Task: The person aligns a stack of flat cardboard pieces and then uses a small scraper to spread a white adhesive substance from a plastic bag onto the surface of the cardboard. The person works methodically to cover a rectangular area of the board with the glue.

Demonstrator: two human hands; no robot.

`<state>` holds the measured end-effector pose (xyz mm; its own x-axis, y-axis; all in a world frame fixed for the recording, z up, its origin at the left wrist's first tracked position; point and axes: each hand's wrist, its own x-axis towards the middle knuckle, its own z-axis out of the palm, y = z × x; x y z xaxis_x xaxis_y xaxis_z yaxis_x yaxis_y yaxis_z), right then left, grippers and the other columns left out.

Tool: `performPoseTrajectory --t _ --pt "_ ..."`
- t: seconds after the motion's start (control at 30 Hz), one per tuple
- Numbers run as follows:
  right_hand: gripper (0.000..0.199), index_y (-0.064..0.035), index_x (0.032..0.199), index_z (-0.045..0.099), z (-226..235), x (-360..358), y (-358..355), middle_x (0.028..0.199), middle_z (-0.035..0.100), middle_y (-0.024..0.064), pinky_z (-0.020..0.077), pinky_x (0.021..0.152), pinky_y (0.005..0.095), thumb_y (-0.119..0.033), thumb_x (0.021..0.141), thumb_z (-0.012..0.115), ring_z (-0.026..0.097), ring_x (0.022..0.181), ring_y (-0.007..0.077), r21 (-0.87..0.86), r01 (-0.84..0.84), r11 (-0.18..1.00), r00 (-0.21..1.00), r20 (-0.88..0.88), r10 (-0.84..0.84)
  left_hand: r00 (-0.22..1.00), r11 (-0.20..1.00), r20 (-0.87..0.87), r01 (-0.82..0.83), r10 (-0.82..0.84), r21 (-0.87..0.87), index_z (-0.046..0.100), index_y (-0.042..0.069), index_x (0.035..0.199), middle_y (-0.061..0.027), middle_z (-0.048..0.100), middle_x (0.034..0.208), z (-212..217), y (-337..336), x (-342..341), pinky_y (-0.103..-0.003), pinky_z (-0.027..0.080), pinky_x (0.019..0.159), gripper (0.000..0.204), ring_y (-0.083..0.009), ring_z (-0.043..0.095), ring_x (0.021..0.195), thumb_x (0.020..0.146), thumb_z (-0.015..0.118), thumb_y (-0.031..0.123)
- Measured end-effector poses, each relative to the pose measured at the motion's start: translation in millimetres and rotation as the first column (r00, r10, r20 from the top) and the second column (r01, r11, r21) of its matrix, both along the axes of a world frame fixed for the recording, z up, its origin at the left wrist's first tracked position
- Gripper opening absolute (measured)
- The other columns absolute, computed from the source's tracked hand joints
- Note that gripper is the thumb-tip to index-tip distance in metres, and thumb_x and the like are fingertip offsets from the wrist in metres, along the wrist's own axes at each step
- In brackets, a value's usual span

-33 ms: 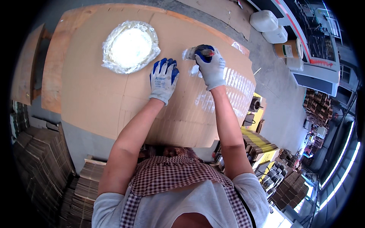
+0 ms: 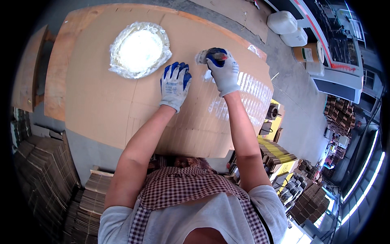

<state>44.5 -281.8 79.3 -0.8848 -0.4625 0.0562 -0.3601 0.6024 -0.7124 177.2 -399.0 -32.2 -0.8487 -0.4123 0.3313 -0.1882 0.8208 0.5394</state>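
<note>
A large sheet of brown cardboard (image 2: 109, 93) lies flat before me. My left hand (image 2: 174, 85), in a white glove with blue fingers, rests palm down on it with the fingers spread. In my right hand (image 2: 224, 73), gloved the same way, is a brush (image 2: 200, 57); its pale, wet-looking bristles point left at the cardboard. The fingers wrap round its dark handle and hide part of it. White, shiny glue-like streaks (image 2: 254, 89) cover the cardboard's right side. To the far left stands a round bowl (image 2: 162, 38) wrapped in clear plastic, with bright white liquid in it.
A wooden board (image 2: 57, 85) shows under the cardboard's left edge. Cardboard stacks (image 2: 44, 162) stand at the lower left, with more at the lower right. White jugs (image 2: 281, 22), a brown drum (image 2: 306, 53) and a machine (image 2: 337, 87) are at the far right.
My right hand with the brush has shifted very slightly to the left. The left hand and the bowl stay where they were.
</note>
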Motion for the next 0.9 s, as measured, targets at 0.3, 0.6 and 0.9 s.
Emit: performPoseTrajectory --t 0.3,0.6,0.9 --pt "0.035 -0.0064 0.112 0.065 -6 -3 -3 0.108 0.066 0.0173 0.0527 0.087 0.0432 -0.021 0.082 0.078 0.065 0.102 0.0381 0.005 0.042 0.999 0.999 0.021 -0.042 1.000 0.997 -0.015 -0.003 0.004 0.077 0.064 0.014 0.132 -0.0092 0.061 0.137 4 0 1 -0.047 0.039 0.111 0.042 -0.0319 0.052 0.131 0.092 0.067 0.027" --pt "0.033 -0.0049 0.110 0.066 4 30 -3 0.108 0.065 0.0175 0.0533 0.086 0.0423 -0.020 0.083 0.078 0.066 0.097 0.0374 0.066 0.003 0.998 1.000 0.028 -0.005 0.987 0.983 -0.158 0.018 0.011 0.184 0.064 0.012 0.128 -0.0091 0.063 0.133 -1 -6 3 -0.046 0.042 0.109 0.037 -0.0330 0.054 0.128 0.093 0.066 0.022" --pt "0.037 -0.0037 0.114 0.063 3 69 11 0.110 0.065 0.0166 0.0535 0.085 0.0419 -0.018 0.083 0.078 0.066 0.097 0.0377 0.098 -0.025 0.995 0.999 0.033 0.022 0.979 0.969 -0.206 0.043 0.009 0.245 0.063 0.011 0.129 -0.0092 0.064 0.133 -1 -9 6 -0.046 0.040 0.111 0.035 -0.0327 0.053 0.129 0.095 0.062 0.021"
